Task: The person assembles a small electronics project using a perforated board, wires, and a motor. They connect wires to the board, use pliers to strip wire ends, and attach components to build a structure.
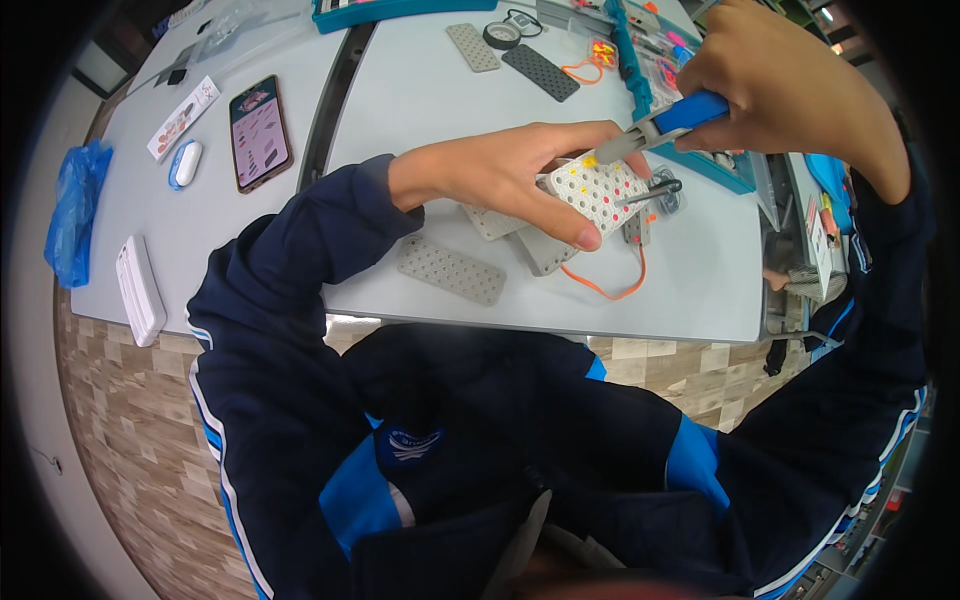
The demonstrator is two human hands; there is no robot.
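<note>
The left hand (510, 175) grips and tilts a white perforated plastic board (598, 192) so the right hand (790, 95), closed on blue-handled pliers (662, 125), reaches its holes.

My navy sleeve (300, 300) with blue and white stripes, blue-handled pliers (672, 118) with grey metal jaws, white pegboard (597, 190) dotted red, yellow and orange, orange cord (615, 288), grey perforated plates (452, 270), pale grey table (420, 90), blue plastic bag (75, 210)

I see grey desk (420, 90): perforated grey plate (452, 270) below my left hand (510, 170), phone (260, 132) far left, orange cord (615, 285) under it.
</note>
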